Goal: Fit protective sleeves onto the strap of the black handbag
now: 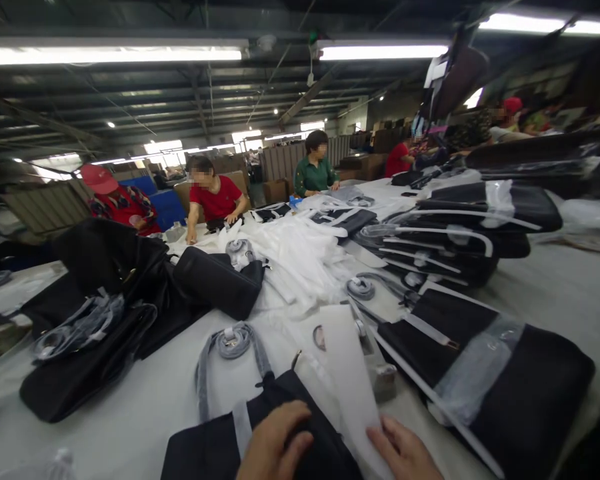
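Black bag (280,447) under left hand (275,443), right hand (405,450) on paper (353,387).

Only the person's two hands show, both cut off by the lower picture edge at about 6 o'clock. The left hand (275,443) is bare: no glove, no ring, no tape on the fingers that show. The right hand (403,450), toward 5 o'clock from it, is bare too, with short plain nails and nothing on the fingers. The wrists lie at or below the edge, so no sleeve, cuff, watch or strap can be seen; what is worn on the arms cannot be told.
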Demonstrator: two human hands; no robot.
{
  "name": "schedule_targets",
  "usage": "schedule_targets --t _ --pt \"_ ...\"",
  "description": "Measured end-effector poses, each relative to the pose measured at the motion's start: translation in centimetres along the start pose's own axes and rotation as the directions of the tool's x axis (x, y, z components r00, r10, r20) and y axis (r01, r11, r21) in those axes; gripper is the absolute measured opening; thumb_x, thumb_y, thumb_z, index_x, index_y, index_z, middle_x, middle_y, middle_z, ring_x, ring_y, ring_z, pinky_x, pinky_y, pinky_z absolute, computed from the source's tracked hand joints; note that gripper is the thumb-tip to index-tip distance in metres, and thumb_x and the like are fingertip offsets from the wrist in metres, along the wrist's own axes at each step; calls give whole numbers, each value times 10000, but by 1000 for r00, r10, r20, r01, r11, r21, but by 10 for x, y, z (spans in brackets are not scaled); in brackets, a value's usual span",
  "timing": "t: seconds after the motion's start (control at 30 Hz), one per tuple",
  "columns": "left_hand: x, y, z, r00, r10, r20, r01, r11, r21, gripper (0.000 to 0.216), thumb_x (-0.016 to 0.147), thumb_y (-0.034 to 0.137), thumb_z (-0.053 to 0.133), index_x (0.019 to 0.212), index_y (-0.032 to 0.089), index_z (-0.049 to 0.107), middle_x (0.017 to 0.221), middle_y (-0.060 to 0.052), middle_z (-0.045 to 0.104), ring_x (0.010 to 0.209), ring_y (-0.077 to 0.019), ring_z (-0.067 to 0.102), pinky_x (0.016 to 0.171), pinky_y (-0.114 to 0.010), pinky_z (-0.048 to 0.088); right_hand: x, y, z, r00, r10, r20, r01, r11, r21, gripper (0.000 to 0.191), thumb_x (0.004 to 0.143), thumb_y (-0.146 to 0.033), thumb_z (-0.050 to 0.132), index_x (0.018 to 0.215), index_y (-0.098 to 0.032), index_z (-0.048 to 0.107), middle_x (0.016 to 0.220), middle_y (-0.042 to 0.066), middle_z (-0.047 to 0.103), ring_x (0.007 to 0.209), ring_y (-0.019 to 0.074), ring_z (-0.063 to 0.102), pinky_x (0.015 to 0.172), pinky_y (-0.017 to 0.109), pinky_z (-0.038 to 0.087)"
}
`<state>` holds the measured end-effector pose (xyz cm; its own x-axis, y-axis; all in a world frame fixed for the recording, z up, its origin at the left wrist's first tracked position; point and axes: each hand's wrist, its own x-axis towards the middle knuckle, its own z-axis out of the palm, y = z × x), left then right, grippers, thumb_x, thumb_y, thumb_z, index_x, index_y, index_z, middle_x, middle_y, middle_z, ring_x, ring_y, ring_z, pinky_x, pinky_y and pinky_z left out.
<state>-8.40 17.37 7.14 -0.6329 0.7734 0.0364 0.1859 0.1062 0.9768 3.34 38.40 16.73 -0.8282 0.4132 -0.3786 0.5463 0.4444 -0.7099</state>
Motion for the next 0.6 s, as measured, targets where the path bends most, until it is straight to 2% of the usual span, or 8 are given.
schedule_targets --t 0.07,0.13,0.2,0.27,0.33,0.4,0.5,0.6 --pt "21 5 -11 993 77 85 -92 977 190 376 882 246 511 1250 322 517 1410 -17 511 1255 -220 498 1087 -419 429 5 -8 -13 999 19 -45 -16 998 63 533 784 -600 517 1057 -153 617 1100 134 688 1058 309 613 973 404 468" --pt "41 10 -16 970 129 207 -198 912 359 407 838 242 599 1223 347 521 1411 -4 500 1270 -263 465 1069 -494 427 10 -8 -16 1000 3 -22 -1 997 73 504 771 -567 538 1050 -155 617 1102 134 686 1073 309 603 986 410 460" --pt "57 14 -14 925 165 341 -313 841 441 379 776 285 702 1131 315 572 1302 -16 579 1293 -315 424 1097 -610 334 11 -4 -11 1000 -23 -4 23 999 34 452 777 -545 534 1001 -164 627 1031 113 699 1039 297 609 949 396 479" --pt "68 15 -8 886 170 432 -382 795 471 335 731 329 758 1021 264 604 1134 -20 649 1247 -304 466 1121 -655 237 11 0 -3 1000 2 -9 -2 1000 -22 404 786 -529 517 930 -168 628 868 74 696 866 260 636 790 345 523" --pt "73 15 -3 872 159 464 -406 764 502 324 706 356 785 942 228 603 1020 -9 661 1120 -250 546 1133 -603 234 8 3 1 997 81 -18 -81 996 -44 359 791 -501 490 856 -169 608 678 16 623 606 188 585 556 276 473" --pt "71 15 -2 861 170 479 -440 722 534 340 695 377 792 908 217 580 994 1 647 1010 -214 568 1060 -475 348 5 4 2 988 152 -14 -152 988 -38 309 788 -469 474 775 -175 569 568 -32 522 457 135 490 435 242 367" --pt "60 12 -3 840 242 485 -513 646 566 308 725 385 763 857 228 534 905 31 612 862 -187 538 772 -328 392 0 1 1 980 199 13 -199 980 -6 241 763 -426 501 674 -202 491 535 -51 472 452 127 499 417 225 355" --pt "44 8 -4 834 365 415 -552 579 600 271 757 338 742 807 234 497 819 50 564 749 -169 473 693 -326 308 -3 -2 5 973 220 72 -220 975 -17 210 736 -352 512 604 -223 411 488 -62 447 457 130 521 419 210 349"
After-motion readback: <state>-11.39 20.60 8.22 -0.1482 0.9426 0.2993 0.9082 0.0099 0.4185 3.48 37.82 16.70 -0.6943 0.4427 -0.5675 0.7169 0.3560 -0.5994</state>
